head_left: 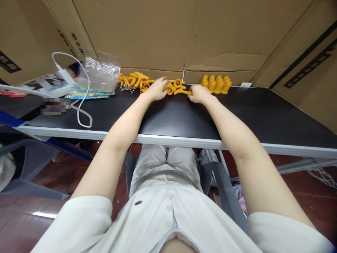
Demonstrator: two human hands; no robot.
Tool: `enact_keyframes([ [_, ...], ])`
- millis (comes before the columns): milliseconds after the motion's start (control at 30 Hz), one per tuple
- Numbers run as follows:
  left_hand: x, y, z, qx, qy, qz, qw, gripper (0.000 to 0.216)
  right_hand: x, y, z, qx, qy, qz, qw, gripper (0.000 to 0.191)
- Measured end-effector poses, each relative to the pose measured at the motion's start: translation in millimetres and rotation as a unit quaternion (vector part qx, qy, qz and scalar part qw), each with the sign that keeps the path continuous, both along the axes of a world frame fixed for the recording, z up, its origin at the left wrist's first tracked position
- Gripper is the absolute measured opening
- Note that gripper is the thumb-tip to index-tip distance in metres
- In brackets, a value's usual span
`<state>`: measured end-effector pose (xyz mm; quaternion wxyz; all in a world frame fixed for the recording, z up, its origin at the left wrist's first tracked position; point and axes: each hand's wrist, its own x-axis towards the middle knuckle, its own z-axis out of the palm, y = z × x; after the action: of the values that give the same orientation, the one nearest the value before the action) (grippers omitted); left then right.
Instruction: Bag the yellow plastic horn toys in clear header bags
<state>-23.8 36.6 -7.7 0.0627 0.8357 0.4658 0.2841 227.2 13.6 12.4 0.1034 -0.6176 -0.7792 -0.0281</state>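
Observation:
Both my arms reach across a black table (237, 116) to its far edge. My left hand (157, 89) is curled over small yellow plastic parts (176, 86) lying between the hands. My right hand (198, 93) is closed in a pinch on one long yellow piece (183, 92). A heap of yellow parts with metal springs or chains (133, 82) lies left of my left hand. A row of upright yellow pieces (216, 84) stands right of my right hand.
Cardboard sheets (163, 35) wall the table at the back and sides. A clear plastic bag (101, 72), a white charger with cable (79, 102) and printed papers lie at the table's left. Chair frames and a red floor show below.

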Motion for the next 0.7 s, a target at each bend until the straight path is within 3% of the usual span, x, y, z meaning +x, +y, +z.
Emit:
enact_keyframes([
  [133,3.4,-2.9,1.8,0.023,-0.009,-0.025,0.999,0.064,4.4,-5.2,7.8,0.068,0.02,0.024,0.997,0.049],
  [300,8.8,-12.4,7.2,0.051,-0.026,-0.042,0.998,0.072,-1.1,-16.4,16.9,0.109,0.034,0.097,0.989,0.048],
  [467,11.0,-19.3,12.8,0.062,-0.044,0.013,0.997,0.062,-14.7,-27.8,20.6,0.108,0.016,0.167,0.98,0.05],
  [700,11.2,-25.0,17.9,0.092,-0.072,0.073,0.991,0.051,-21.0,-30.6,20.4,0.106,0.017,0.173,0.979,0.048],
])
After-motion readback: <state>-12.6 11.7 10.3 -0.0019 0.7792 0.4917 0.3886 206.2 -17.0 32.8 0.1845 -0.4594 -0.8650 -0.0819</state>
